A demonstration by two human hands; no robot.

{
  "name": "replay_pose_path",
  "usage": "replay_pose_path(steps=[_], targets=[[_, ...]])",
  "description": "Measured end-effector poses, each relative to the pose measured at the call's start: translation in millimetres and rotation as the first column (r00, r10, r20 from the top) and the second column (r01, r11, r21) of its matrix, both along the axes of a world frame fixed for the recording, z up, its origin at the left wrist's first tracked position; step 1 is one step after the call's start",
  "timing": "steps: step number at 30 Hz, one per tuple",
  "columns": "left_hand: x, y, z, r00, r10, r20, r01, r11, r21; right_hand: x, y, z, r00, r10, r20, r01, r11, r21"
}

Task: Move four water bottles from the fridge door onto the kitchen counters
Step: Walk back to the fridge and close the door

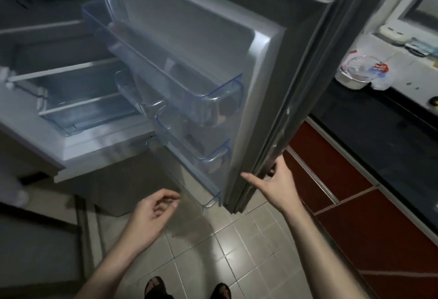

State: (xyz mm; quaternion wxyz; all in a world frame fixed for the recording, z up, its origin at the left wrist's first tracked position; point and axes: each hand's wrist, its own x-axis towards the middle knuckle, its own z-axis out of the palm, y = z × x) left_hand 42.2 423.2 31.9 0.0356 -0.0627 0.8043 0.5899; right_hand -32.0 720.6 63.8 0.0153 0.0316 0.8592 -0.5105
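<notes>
Gripping the fridge door [272, 90] edge — right hand [272, 180]; left hand [151, 213] loosely curled, grip empty.

fridge door [237, 45]: 1, open | clear door bins [180, 78]: 3 | water bottles in bins: 0 seen | hands: 2, left hand [151, 218], right hand [272, 185] | feet in sandals [156, 287]: 2 | red cabinet doors [369, 234]: 2 seen | plastic bag [372, 71] on counter [379, 114]: 1

fridge door [189, 45] open, clear shelves bare
</notes>
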Motion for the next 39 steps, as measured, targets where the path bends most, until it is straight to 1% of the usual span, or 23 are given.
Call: replay_pose_path(steps=[2,4,9,13,18,20,22,24,27,30,34,36,39], targets=[[11.7,6.6,1.7,0.998,0.057,0.0,-0.057,0.998,0.033,17.3,-18.2,-4.1,1.0,0.015,0.001,-0.015,1.0,-0.022],[23.1,12.7,5.6,0.994,0.106,-0.008,-0.106,0.993,0.056,33.4,-35.5,-9.7,0.998,0.048,-0.038,-0.049,0.998,-0.034],[48.6,20.2,18.1,0.981,0.19,-0.047,-0.187,0.981,0.051,56.0,-71.1,-25.0,0.984,0.175,-0.031,-0.176,0.984,-0.007],[63.5,18.0,27.5,0.957,0.28,-0.074,-0.274,0.958,0.08,63.0,-100.8,-24.1,0.945,0.32,-0.069,-0.314,0.946,0.086],[77.9,6.2,35.2,0.914,0.381,-0.14,-0.363,0.922,0.136,72.0,-141.6,-17.2,0.897,0.438,-0.064,-0.432,0.897,0.09],[85.5,-1.9,36.4,0.909,0.383,-0.166,-0.365,0.922,0.131,77.0,-154.9,-15.9,0.865,0.498,-0.061,-0.491,0.865,0.106],[93.3,-11.7,34.3,0.899,0.397,-0.185,-0.389,0.918,0.08,80.5,-166.0,-14.3,0.828,0.559,-0.036,-0.553,0.826,0.11],[99.5,-21.9,29.4,0.876,0.447,-0.18,-0.449,0.893,0.035,82.6,-176.8,-12.6,0.786,0.618,-0.019,-0.613,0.782,0.113],[103.0,-37.8,21.2,0.854,0.501,-0.141,-0.503,0.864,0.028,82.0,-193.9,-10.1,0.719,0.695,-0.014,-0.687,0.714,0.135],[99.6,-58.7,17.7,0.796,0.585,-0.156,-0.593,0.805,-0.007,77.2,-212.1,-7.7,0.669,0.743,-0.022,-0.733,0.664,0.144],[87.2,-90.1,23.5,0.748,0.628,-0.214,-0.636,0.771,0.04,63.4,-236.9,-7.6,0.632,0.774,-0.036,-0.761,0.629,0.157],[80.9,-106.2,27.1,0.747,0.618,-0.243,-0.63,0.776,0.037,50.9,-250.6,-6.4,0.609,0.792,-0.046,-0.771,0.605,0.2],[73.1,-136.6,27.3,0.761,0.601,-0.245,-0.622,0.783,-0.011,22.5,-274.0,1.2,0.516,0.856,-0.033,-0.829,0.508,0.234]])
